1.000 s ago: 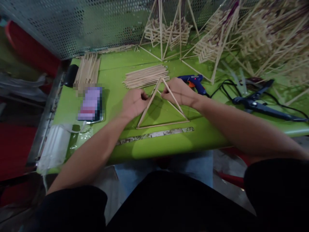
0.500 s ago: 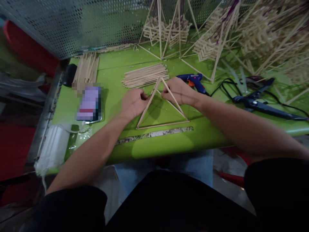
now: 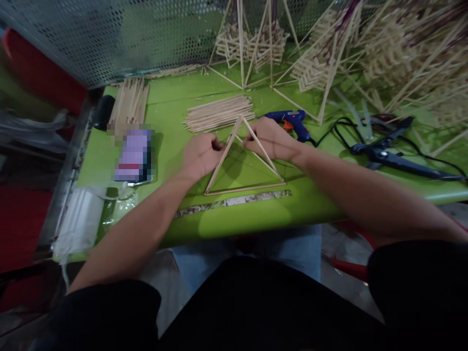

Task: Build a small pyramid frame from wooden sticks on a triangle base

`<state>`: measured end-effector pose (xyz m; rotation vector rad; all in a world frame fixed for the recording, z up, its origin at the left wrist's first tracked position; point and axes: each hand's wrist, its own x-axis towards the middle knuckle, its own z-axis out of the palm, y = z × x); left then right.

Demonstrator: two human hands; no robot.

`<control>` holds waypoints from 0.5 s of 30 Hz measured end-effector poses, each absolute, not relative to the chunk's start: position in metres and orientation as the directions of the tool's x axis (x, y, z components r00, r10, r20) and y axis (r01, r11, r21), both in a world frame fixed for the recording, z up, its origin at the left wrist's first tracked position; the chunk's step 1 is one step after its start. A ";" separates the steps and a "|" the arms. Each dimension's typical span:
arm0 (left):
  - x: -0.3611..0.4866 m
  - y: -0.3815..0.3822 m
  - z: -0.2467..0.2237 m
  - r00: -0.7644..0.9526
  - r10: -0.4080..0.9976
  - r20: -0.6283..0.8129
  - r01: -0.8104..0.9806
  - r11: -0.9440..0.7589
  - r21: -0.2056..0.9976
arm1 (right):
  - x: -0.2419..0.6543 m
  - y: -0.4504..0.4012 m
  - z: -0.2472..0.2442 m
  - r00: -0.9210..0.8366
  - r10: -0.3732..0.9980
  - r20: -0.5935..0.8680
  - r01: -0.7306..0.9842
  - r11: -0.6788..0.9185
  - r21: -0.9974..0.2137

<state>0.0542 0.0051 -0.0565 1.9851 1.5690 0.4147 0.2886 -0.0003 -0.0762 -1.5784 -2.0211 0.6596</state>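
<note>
A pyramid-shaped frame of thin wooden sticks stands on the green table, its peak up and one base stick toward me. My left hand is closed at the frame's left side, fingertips gripping sticks there. On the other side, my right hand is closed on the frame behind its right slanting stick. The sticks partly hide the fingertips of both hands. Just behind the frame lies a pile of loose wooden sticks. A blue glue gun with an orange trigger rests beyond my right hand.
Dark-handled cutters and a black cord lie on the right. Stick-built hanging pieces crowd the back right. At left are a phone, another stick bundle and a white packet. A metal mesh panel stands behind.
Both hands keep their hold on the stick frame in the same place. The whole view has shifted very slightly; nothing else visibly differs.
</note>
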 end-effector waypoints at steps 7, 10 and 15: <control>0.053 0.007 -0.058 0.254 0.962 -0.103 0.797 -0.148 0.586 | 0.294 -0.002 -0.080 -0.190 0.977 0.101 0.685 0.205 -0.699; 0.051 0.006 -0.052 0.253 0.963 -0.094 0.787 -0.148 0.599 | 0.298 -0.003 -0.082 -0.194 0.976 0.102 0.651 0.206 -0.731; 0.024 -0.010 -0.024 0.204 0.934 0.295 0.718 -0.347 0.603 | 0.304 -0.007 -0.079 -0.236 0.964 0.121 0.545 0.235 -0.805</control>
